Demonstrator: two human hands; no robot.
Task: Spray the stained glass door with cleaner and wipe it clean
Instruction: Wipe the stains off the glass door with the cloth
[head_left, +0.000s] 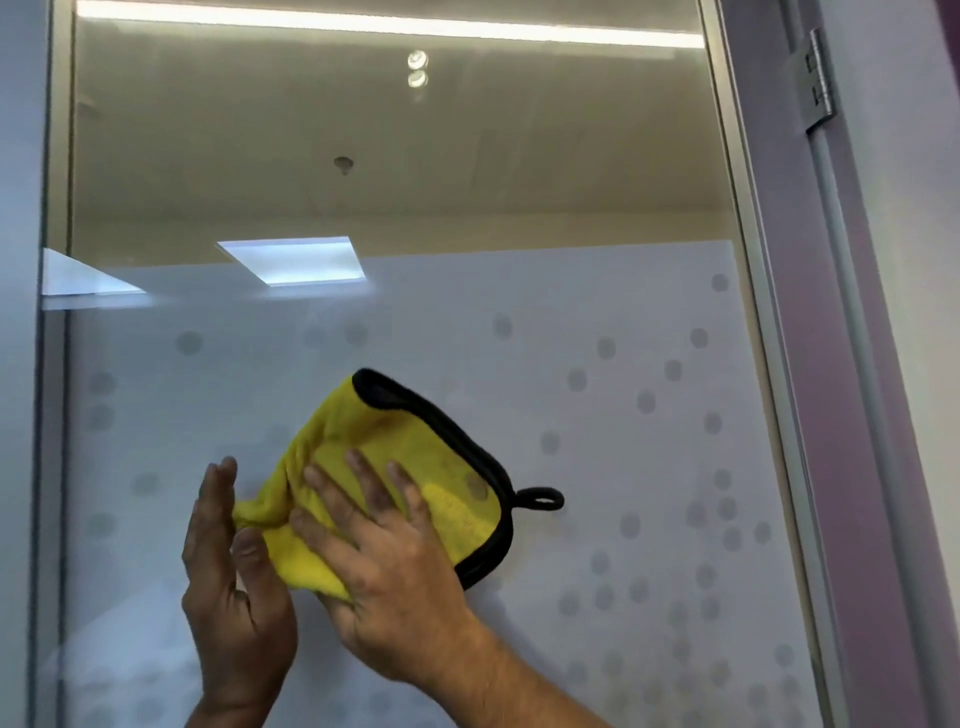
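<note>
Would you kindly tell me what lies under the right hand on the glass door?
The yellow cloth lies under the right hand, spread flat against the glass door. The glass behind the cloth is covered, so any stain there cannot be seen.
</note>
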